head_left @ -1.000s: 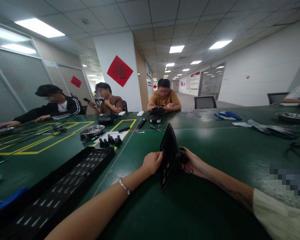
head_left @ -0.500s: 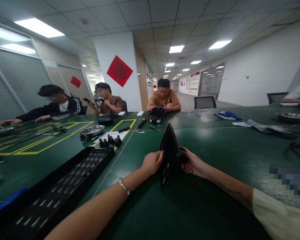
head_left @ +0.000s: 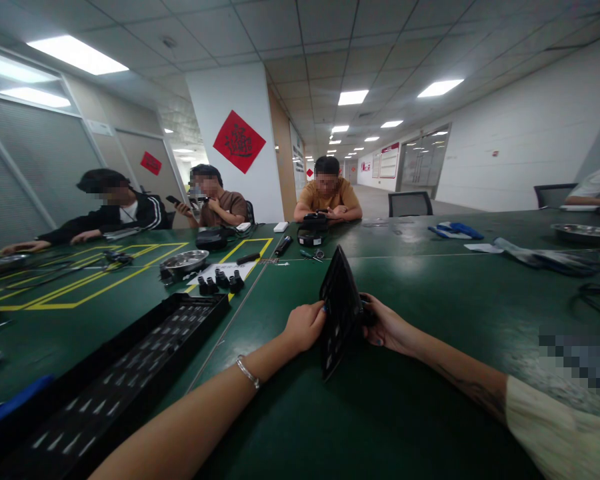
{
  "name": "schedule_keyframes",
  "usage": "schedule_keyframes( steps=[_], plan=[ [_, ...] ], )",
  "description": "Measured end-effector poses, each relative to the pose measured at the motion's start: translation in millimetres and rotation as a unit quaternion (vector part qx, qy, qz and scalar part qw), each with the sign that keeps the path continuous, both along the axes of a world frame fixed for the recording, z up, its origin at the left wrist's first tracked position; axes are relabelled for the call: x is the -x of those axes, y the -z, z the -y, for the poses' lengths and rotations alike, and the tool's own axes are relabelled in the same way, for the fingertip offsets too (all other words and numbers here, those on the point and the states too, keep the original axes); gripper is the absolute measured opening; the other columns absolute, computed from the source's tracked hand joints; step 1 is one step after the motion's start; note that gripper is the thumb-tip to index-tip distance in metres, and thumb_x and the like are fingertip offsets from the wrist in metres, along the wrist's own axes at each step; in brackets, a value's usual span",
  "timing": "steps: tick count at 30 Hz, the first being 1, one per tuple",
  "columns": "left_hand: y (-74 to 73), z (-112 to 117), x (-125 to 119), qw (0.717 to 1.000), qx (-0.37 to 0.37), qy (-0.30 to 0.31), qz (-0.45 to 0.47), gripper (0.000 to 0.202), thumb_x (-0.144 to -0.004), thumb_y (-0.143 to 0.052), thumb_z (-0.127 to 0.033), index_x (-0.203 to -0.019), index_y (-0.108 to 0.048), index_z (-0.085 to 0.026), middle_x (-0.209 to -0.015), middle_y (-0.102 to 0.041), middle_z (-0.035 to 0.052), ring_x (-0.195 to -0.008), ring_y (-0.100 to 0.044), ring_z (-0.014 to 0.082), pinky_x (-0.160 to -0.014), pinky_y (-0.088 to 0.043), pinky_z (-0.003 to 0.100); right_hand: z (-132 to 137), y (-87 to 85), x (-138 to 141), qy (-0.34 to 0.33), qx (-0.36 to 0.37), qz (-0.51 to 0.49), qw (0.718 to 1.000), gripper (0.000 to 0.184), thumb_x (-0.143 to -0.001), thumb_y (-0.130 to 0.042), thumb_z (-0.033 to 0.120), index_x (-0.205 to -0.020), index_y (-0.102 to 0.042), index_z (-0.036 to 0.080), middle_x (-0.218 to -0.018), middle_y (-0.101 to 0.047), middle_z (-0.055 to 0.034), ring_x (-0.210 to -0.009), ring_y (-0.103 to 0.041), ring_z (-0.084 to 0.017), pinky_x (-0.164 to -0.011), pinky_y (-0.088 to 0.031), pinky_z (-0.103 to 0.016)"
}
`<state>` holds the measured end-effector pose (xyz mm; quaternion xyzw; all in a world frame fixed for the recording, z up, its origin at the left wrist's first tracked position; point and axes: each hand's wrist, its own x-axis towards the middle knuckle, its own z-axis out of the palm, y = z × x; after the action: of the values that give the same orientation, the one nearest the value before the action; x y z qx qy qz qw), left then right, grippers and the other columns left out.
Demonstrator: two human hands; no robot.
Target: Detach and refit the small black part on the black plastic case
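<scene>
Left hand (head_left: 305, 327): at the left face of the thin, black, rectangular panel (head_left: 341, 300), thumb against it, other fingers partly hidden. Left forearm: bare, extended, nearer than the panel. Right hand (head_left: 384, 325): right of the panel, fingers curled round a dark part (head_left: 365, 312). Right forearm: darkly marked, angled inward to the panel.

Looks like an office, with panel lights (head_left: 353, 98), mesh-backed chair (head_left: 410, 205) and glass doors (head_left: 421, 167). Resembles a workshop at the green table (head_left: 430, 287), with yellow marking lines (head_left: 53, 307).
</scene>
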<state>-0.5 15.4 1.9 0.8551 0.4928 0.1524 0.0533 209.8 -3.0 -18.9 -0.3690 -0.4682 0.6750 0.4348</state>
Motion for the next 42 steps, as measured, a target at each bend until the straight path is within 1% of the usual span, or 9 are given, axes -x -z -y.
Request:
schedule_keyframes(
  steps=[5,8,13,20,26,30,35,39,42],
  plan=[
    [-1.7,0.1,-0.7,0.999,0.021,0.006,0.039,0.046,-0.092,-0.015,-0.033,-0.08,-0.057,-0.017,-0.073,-0.062,0.0053,-0.07,-0.058,0.0172,-0.064,-0.037,0.025,-2.2,3.6,-1.4,-0.008,-0.004,-0.009,1.0,0.041,-0.087,-0.039,0.042,-0.123,-0.032,0.023,-0.056,-0.055,0.002,-0.036,-0.047,-0.01,-0.029,-0.028,-0.014],
    [-0.5,-0.5,-1.3,0.999,0.012,-0.005,0.046,0.046,-0.092,-0.017,-0.035,-0.077,-0.057,-0.017,-0.069,-0.06,0.0046,-0.067,-0.056,0.0162,-0.061,-0.035,0.024,-2.9,5.6,-1.4,-0.011,-0.005,-0.02,1.0,0.042,-0.086,-0.041,0.042,-0.123,-0.033,0.023,-0.057,-0.054,0.0023,-0.036,-0.048,-0.01,-0.03,-0.029,-0.015],
    [-0.5,-0.4,-1.2,0.998,0.013,-0.002,0.053,0.049,-0.091,-0.019,-0.038,-0.071,-0.058,-0.016,-0.066,-0.059,0.0038,-0.064,-0.054,0.015,-0.058,-0.033,0.024,-2.6,5.1,-0.6,0.006,0.0,-0.039,0.999,0.039,-0.085,-0.045,0.037,-0.12,-0.034,0.023,-0.063,-0.056,0.0019,-0.041,-0.052,-0.01,-0.03,-0.032,-0.015],
    [-2.0,2.5,-1.9,0.999,0.0,0.015,0.043,0.051,-0.091,-0.017,-0.041,-0.076,-0.059,-0.017,-0.069,-0.061,0.0049,-0.067,-0.056,0.0165,-0.06,-0.034,0.024,-2.6,5.7,-2.5,-0.01,-0.012,-0.035,0.999,0.037,-0.086,-0.044,0.038,-0.12,-0.036,0.024,-0.063,-0.056,0.0015,-0.044,-0.054,-0.011,-0.032,-0.034,-0.015],
    [-1.2,2.7,-2.6,1.0,0.0,0.0,0.031,0.046,-0.091,-0.02,-0.039,-0.077,-0.058,-0.018,-0.073,-0.062,0.0051,-0.07,-0.057,0.0164,-0.062,-0.034,0.024,-1.1,3.8,-1.8,-0.007,-0.004,-0.036,0.999,0.038,-0.086,-0.044,0.037,-0.12,-0.035,0.022,-0.061,-0.056,0.0019,-0.04,-0.051,-0.01,-0.03,-0.033,-0.015],
    [-1.4,3.2,-3.2,1.0,-0.008,-0.01,0.026,0.039,-0.09,-0.024,-0.037,-0.082,-0.057,-0.018,-0.077,-0.063,0.0054,-0.073,-0.058,0.0173,-0.062,-0.034,0.025,-1.3,4.0,-0.9,-0.012,-0.006,-0.046,0.999,0.036,-0.086,-0.044,0.036,-0.119,-0.035,0.023,-0.061,-0.057,0.0012,-0.042,-0.053,-0.011,-0.031,-0.032,-0.015],
    [-0.5,2.8,-3.4,1.0,-0.016,-0.01,0.021,0.037,-0.09,-0.026,-0.037,-0.086,-0.057,-0.018,-0.08,-0.064,0.006,-0.076,-0.059,0.0184,-0.063,-0.035,0.025,-2.1,3.0,-0.1,0.008,0.001,-0.039,0.999,0.032,-0.087,-0.042,0.036,-0.115,-0.037,0.022,-0.062,-0.057,0.0006,-0.041,-0.052,-0.011,-0.029,-0.031,-0.015],
    [-0.6,2.8,-3.5,1.0,-0.007,-0.019,0.016,0.035,-0.089,-0.027,-0.036,-0.086,-0.057,-0.019,-0.079,-0.064,0.0054,-0.077,-0.059,0.0184,-0.065,-0.036,0.025,-2.7,5.1,-0.2,-0.003,-0.002,-0.032,0.999,0.034,-0.086,-0.042,0.038,-0.116,-0.037,0.023,-0.061,-0.055,0.0013,-0.042,-0.052,-0.011,-0.03,-0.031,-0.016],
    [-1.6,3.1,-3.6,1.0,-0.002,-0.02,0.015,0.035,-0.09,-0.026,-0.036,-0.084,-0.056,-0.019,-0.078,-0.064,0.0052,-0.076,-0.059,0.0184,-0.064,-0.035,0.025,-1.2,7.0,2.5,0.016,-0.008,-0.034,0.999,0.033,-0.085,-0.045,0.036,-0.115,-0.038,0.024,-0.066,-0.055,0.0009,-0.044,-0.051,-0.011,-0.034,-0.034,-0.017]
  ],
)
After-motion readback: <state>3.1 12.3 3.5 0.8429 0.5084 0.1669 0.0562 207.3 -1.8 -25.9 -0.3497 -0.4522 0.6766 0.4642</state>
